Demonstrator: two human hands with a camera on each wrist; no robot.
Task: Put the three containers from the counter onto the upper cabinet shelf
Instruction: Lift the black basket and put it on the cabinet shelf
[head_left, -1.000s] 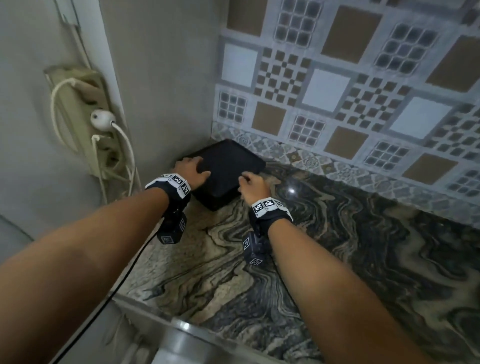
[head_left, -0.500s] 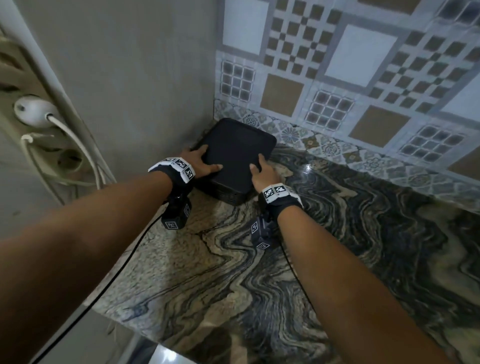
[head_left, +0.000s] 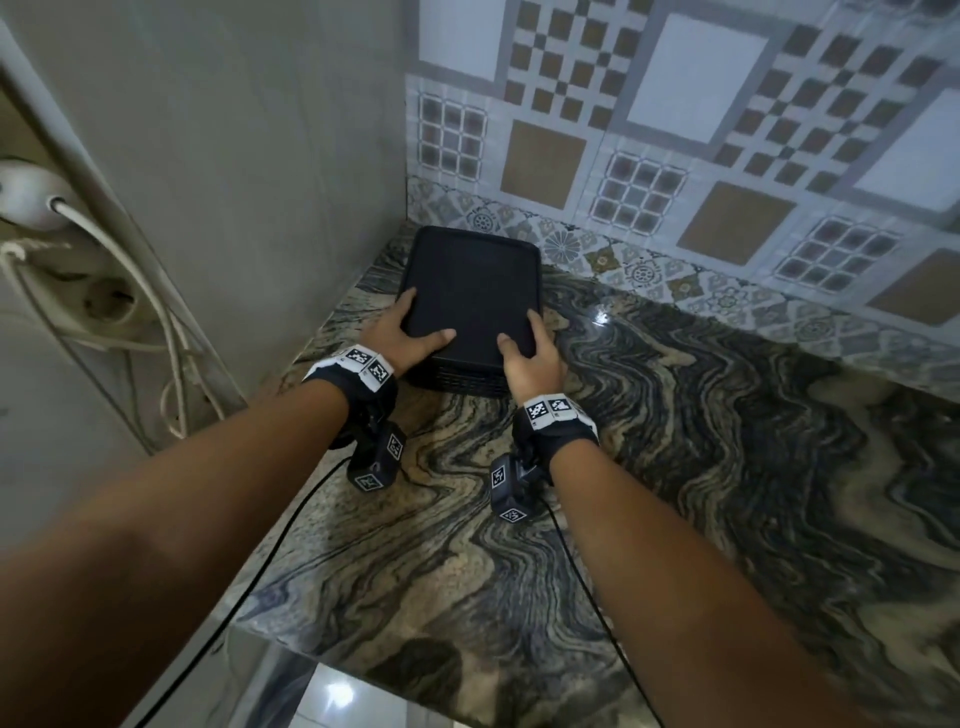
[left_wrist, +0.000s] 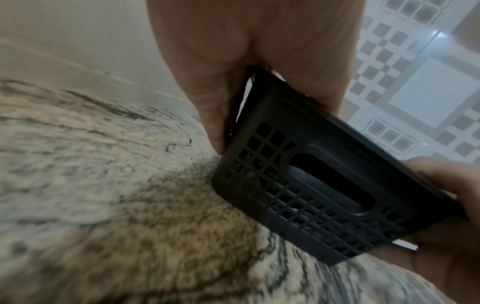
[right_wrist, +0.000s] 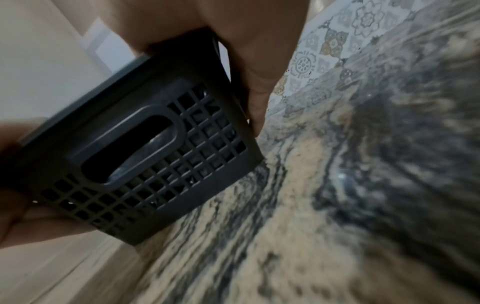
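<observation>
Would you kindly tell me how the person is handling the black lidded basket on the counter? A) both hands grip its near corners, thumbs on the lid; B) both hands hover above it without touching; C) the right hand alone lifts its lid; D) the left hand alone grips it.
A: the left hand and right hand each clasp a near corner of the black lidded basket, thumbs on the lid.

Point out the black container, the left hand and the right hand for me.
black container (head_left: 470, 291), head view, middle of its flat lid.
left hand (head_left: 397, 338), head view, back of the hand.
right hand (head_left: 532, 358), head view, back of the hand.
</observation>
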